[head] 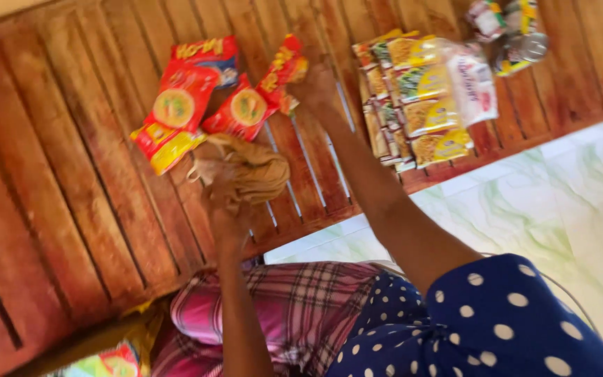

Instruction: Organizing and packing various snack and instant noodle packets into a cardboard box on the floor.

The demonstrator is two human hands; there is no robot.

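Right hand (313,85) grip closed on red packet (284,64); left hand (221,187) clutching tan bag (259,171).

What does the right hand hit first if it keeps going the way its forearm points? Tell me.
The right hand already touches a red snack packet at its fingertips. Straight on, up and leftward, that packet comes first, then the bare slats of the wooden table. Motion blur makes the exact contact uncertain.

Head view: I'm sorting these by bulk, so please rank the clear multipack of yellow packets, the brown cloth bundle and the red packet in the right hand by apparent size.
1. Clear multipack, clearly largest.
2. Cloth bundle and red packet: look similar; blur prevents ranking them.
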